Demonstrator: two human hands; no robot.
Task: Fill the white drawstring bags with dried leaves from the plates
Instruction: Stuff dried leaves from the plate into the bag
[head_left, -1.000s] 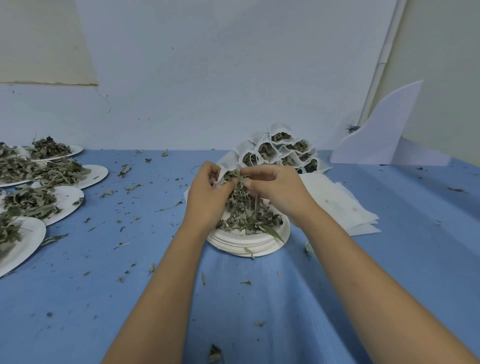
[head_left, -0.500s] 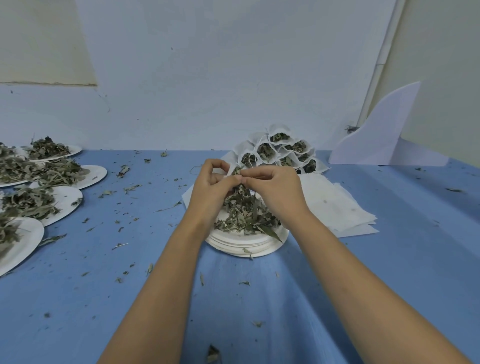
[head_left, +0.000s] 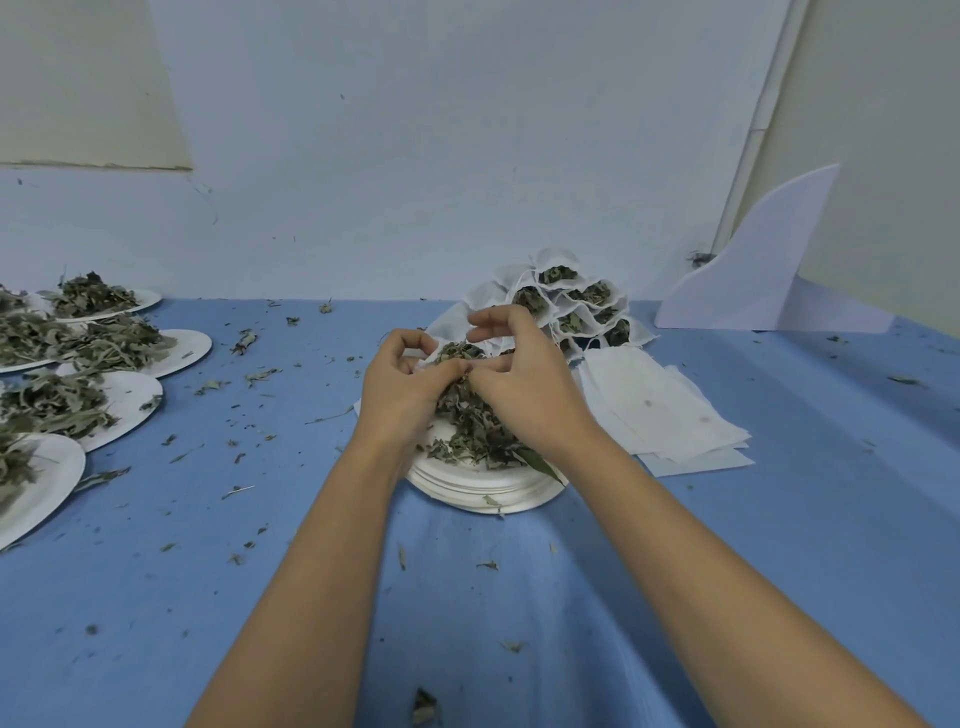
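The white drawstring bag (head_left: 432, 358) is held just above the far edge of the stack of white plates (head_left: 483, 488), its mouth open and stuffed with green leaf. The left hand (head_left: 400, 387) grips it from the left side of the stack. Its fingers are curled tight round the cloth, its thumb lies on the near rim, and its knuckles face the camera. The right hand (head_left: 527, 387) comes in from the stack's right side. Its thumb meets the left thumb at the bag's rim, and its fingers arch bent over the mouth and close on the far rim. Just what lies under those fingertips is hidden. Both forearms run bare and almost straight from the bottom edge, converge over the stack, and have their wrists raised above it.

A loose heap of dried leaves (head_left: 475, 434) lies on the top plate, directly below the two hands. Behind the stack, to its right, a pile of filled bags (head_left: 569, 306) leans together with the open mouths showing leaf. Right of the stack, flat empty bags (head_left: 662, 410) lie overlapped on the blue tabletop (head_left: 519, 597). Far left of the stack, more plates (head_left: 184, 345) carry further leaves. Leaf scraps (head_left: 249, 340) are scattered over the tabletop all around the stack. A white card (head_left: 753, 275) stands well behind and to the right of the stack, near the pale wall (head_left: 415, 156).
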